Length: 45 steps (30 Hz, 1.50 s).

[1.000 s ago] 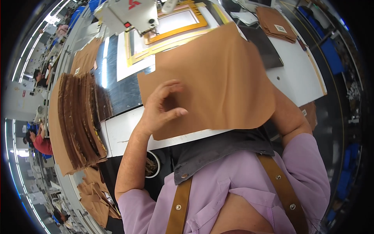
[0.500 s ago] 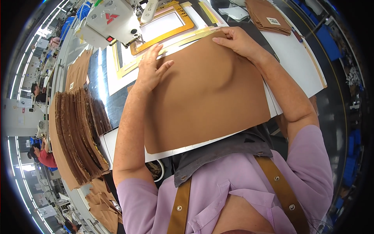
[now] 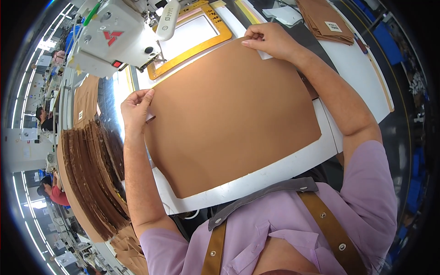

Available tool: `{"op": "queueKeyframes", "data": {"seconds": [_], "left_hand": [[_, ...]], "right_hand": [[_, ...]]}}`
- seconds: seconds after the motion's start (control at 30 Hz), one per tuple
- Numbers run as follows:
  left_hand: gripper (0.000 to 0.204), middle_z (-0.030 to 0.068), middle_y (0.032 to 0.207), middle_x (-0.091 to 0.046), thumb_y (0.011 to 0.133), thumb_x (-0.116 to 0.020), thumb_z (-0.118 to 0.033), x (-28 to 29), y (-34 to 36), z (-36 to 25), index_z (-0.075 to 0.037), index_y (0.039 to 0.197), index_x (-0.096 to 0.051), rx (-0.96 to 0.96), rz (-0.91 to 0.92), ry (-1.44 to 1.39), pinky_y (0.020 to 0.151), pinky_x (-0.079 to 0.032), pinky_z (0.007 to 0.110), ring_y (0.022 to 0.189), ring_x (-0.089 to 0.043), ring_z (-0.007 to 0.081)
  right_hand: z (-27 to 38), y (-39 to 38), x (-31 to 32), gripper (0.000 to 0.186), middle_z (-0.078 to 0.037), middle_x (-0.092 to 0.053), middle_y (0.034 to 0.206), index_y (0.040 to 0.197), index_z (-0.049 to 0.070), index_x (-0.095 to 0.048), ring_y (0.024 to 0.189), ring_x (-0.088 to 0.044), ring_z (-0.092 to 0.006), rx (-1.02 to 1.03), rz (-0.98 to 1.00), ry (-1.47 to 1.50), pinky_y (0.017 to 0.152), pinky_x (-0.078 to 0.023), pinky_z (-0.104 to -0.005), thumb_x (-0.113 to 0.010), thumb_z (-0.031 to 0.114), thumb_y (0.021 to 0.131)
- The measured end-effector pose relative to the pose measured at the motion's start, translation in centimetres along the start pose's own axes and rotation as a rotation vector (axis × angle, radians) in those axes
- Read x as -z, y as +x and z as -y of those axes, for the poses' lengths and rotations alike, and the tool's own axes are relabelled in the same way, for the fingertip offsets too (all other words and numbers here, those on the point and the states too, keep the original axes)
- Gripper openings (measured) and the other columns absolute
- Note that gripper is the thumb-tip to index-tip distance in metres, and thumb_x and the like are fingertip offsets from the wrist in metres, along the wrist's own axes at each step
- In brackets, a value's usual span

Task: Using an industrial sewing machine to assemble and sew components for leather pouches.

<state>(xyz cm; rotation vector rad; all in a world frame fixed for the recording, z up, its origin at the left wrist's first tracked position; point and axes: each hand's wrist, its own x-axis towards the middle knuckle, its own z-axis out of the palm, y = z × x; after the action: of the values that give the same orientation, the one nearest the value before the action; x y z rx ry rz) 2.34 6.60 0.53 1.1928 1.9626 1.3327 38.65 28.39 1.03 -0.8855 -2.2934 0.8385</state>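
A large brown sheet that looks like leather or fabric spreads over the white work surface in front of me. My left hand pinches its far left corner between thumb and fingers. At the far right corner, my right hand grips the edge the same way. Beyond the sheet's far edge lies a yellow-orange frame template with a rectangular opening. The white sewing machine head stands at the far left, its needle area just past the sheet and near my left hand.
A tall stack of brown pieces stands at the left, with more brown pieces behind it. Another brown stack with a white label lies at the far right, near crumpled white paper. Other people work in the distance at left.
My left hand has moved left and nearer from lying spread over the sheet, and now grips its corner. My right hand has shifted slightly left and away. The sheet is pulled flatter.
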Motion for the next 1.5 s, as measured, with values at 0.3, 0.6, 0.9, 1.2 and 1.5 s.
{"op": "queueKeyframes", "data": {"seconds": [0.3,0.6,0.9,1.2,1.5], "left_hand": [[0.023,0.0012,0.081,-0.073,0.084,-0.084,-0.025,0.5,6.9,3.0,-0.006,0.096,-0.077,0.118,-0.051,0.286,0.073,-0.053,0.025,0.072,-0.066,0.0103],[0.027,0.0059,0.091,-0.077,0.086,-0.074,-0.03,2.3,19.2,7.0,-0.008,0.101,-0.077,0.019,-0.188,0.744,0.089,-0.049,0.038,0.087,-0.07,0.0185],[0.032,0.0103,0.097,-0.077,0.086,-0.072,-0.031,3.4,23.6,10.9,-0.006,0.105,-0.077,0.052,-0.205,0.755,0.092,-0.048,0.039,0.094,-0.071,0.0234],[0.036,0.0146,0.102,-0.077,0.087,-0.07,-0.031,5.8,21.9,11.3,-0.003,0.11,-0.076,0.057,-0.246,0.696,0.096,-0.048,0.041,0.101,-0.071,0.0283],[0.065,0.0265,0.139,-0.06,0.101,-0.053,-0.05,2.9,2.7,0.6,0.005,0.136,-0.06,-0.223,0.085,0.718,0.113,-0.038,0.046,0.134,-0.054,0.0398]], "right_hand": [[-1.8,4.8,-1.6,0.026,-0.002,-0.068,0.072,0.084,0.006,-0.07,0.066,-0.061,-0.0122,-0.09,-0.024,-0.178,0.064,-0.048,-0.0304,-0.073,0.031,0.091],[-4.7,14.2,-2.7,0.027,-0.005,-0.074,0.08,0.082,0.015,-0.075,0.078,-0.071,-0.0243,-0.102,-0.063,-0.301,0.073,-0.056,-0.0381,-0.072,0.041,0.087],[-6.8,24.2,-3.9,0.031,-0.019,-0.076,0.095,0.096,0.003,-0.078,0.085,-0.073,-0.0377,-0.207,-0.098,-0.358,0.08,-0.057,-0.0452,-0.069,0.032,0.09],[-7.0,22.9,-1.0,0.028,-0.018,-0.075,0.1,0.1,0.007,-0.077,0.094,-0.073,-0.0343,0.063,-0.464,-0.211,0.083,-0.057,-0.0447,-0.069,0.032,0.09],[-4.2,3.2,1.8,0.052,-0.015,-0.068,0.128,0.131,0.006,-0.065,0.122,-0.063,-0.0297,0.216,-0.06,-0.467,0.104,-0.047,-0.0436,-0.062,0.047,0.098]]}}
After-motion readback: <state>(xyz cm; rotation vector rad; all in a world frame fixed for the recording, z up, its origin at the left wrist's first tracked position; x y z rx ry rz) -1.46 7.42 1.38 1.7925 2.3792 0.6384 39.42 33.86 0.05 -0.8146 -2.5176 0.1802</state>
